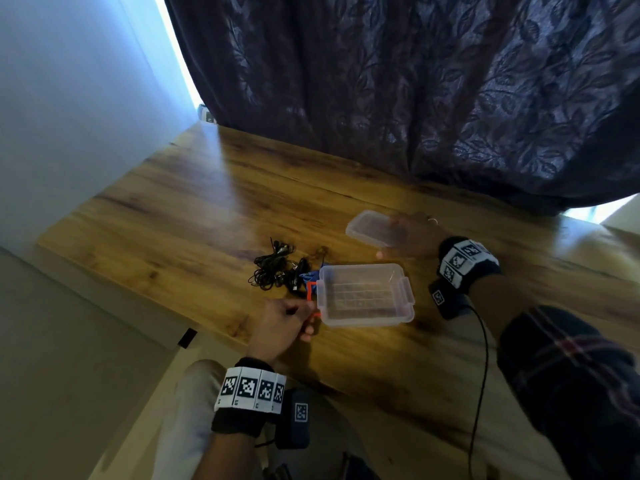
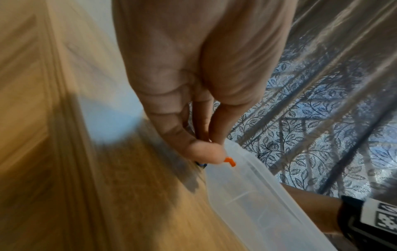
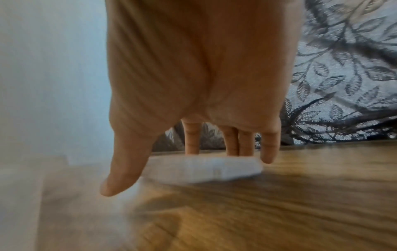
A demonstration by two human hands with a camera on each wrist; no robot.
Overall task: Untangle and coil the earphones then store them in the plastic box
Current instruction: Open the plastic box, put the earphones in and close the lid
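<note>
A tangle of black earphones [image 1: 273, 268] lies on the wooden table [image 1: 207, 209], left of an open clear plastic box [image 1: 363, 268]. Between them lie a thin orange cord [image 1: 309, 291] and something blue [image 1: 306, 277]. My left hand [image 1: 304, 315] is at the box's near left corner. Its thumb and fingers pinch the orange cord [image 2: 230, 161] beside the box wall [image 2: 257, 195]. The clear lid [image 1: 370, 225] lies behind the box. My right hand [image 1: 401, 237] hovers over the lid with straight fingers. In the right wrist view the fingers [image 3: 232, 144] reach past the blurred lid [image 3: 206, 169].
A dark leaf-patterned curtain [image 1: 433, 98] hangs along the table's far edge. A pale wall [image 1: 69, 116] stands to the left. The table's near edge runs below my left hand, and my lap is beneath it. A black cable [image 1: 481, 375] hangs from my right wrist.
</note>
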